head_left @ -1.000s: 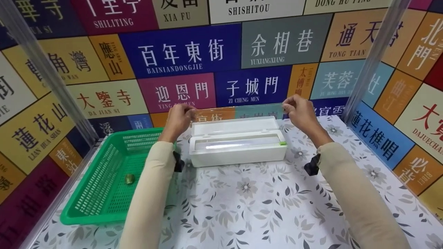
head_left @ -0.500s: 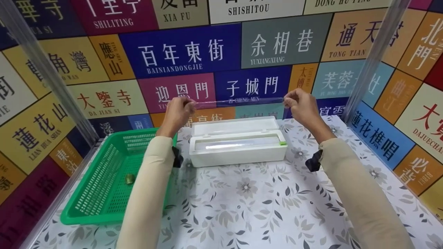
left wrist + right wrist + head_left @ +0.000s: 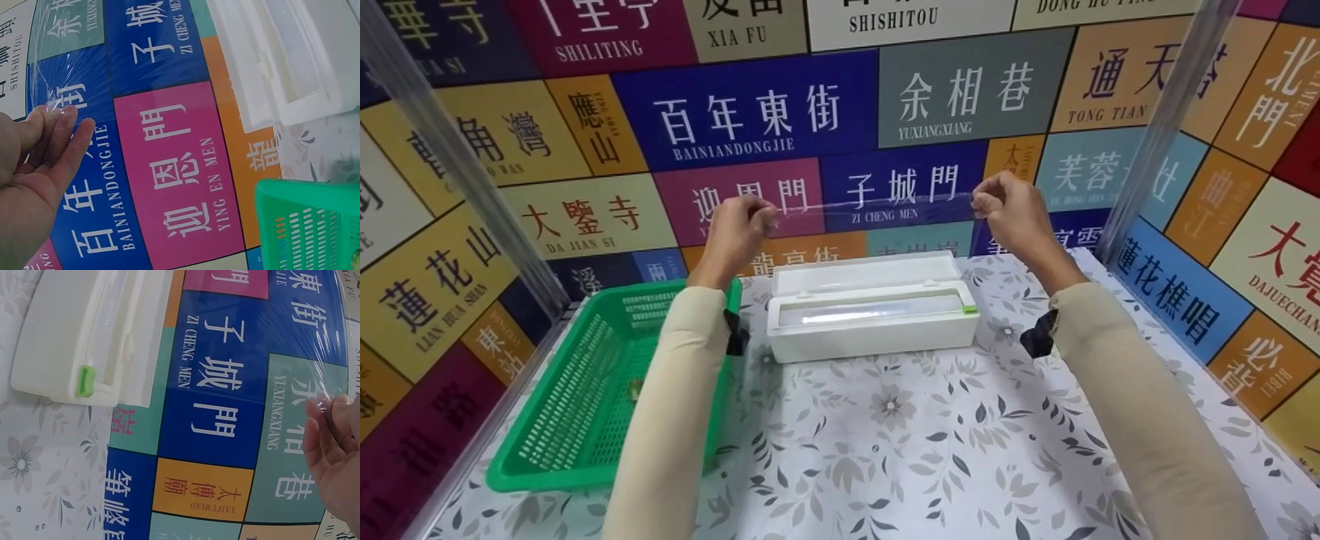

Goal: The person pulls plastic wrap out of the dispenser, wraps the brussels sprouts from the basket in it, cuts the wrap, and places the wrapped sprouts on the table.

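Between both raised hands stretches a sheet of clear plastic wrap (image 3: 877, 204), hard to make out against the wall. The left hand (image 3: 737, 234) pinches one corner between thumb and fingertips, and creases fan out from there in the left wrist view. At the opposite corner the right hand (image 3: 1014, 221) pinches the film the same way. Below and between them, a white plastic wrap dispenser (image 3: 877, 341) sits on the table with its lid raised at the back. A shiny roll shows inside, and a green slide cutter (image 3: 86, 381) is at its right end.
Left of the dispenser stands a green plastic basket (image 3: 547, 477), partly behind the left forearm. One small greenish round item (image 3: 634, 389) lies in it. A floral cloth (image 3: 900, 450) covers the table, and a sign-patterned wall (image 3: 750, 97) rises close behind.
Both hands have risen from behind the dispenser, lifting the film higher. The left hand has also shifted slightly left. Dispenser and basket stay in place.
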A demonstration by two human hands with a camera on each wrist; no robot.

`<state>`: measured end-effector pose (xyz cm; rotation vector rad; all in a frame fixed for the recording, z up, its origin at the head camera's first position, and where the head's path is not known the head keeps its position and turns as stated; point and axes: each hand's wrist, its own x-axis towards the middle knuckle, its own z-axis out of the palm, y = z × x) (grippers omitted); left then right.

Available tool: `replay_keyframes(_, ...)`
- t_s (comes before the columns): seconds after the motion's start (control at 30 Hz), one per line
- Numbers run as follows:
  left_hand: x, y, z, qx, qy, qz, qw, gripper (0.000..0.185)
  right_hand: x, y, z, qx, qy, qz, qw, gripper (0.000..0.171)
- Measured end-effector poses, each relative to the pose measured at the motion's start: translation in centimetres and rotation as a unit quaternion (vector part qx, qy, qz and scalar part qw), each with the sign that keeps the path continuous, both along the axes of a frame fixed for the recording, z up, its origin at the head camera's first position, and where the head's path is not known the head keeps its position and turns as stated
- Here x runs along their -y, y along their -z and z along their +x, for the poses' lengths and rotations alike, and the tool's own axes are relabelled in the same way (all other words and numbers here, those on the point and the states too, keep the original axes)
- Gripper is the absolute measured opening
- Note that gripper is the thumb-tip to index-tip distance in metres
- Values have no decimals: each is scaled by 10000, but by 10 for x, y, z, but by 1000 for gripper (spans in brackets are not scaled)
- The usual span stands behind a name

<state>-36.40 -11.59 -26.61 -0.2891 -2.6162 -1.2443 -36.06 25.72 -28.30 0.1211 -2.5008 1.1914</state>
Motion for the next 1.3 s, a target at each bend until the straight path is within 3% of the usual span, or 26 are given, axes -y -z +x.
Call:
replay_keyframes(0.23, -2, -13, 2, -291, 5, -138, 9995, 27, -1, -11, 3, -99, 66, 101, 9999, 20)
replay_keyframes(0.7, -4, -33, 5, -465, -45, -177, 9988, 25, -3, -28, 9, -291, 172, 150, 9993, 20)
replay_keyframes(1.03, -2, -35, 7, -684, -26, 2, 9977, 26, -3, -36, 9, -438, 146, 119, 9989, 20)
replay_keyframes(1.3, 0, -35, 8, -860, -49, -159, 9962, 25, -2, -35, 11, -581, 106, 186, 9981, 20)
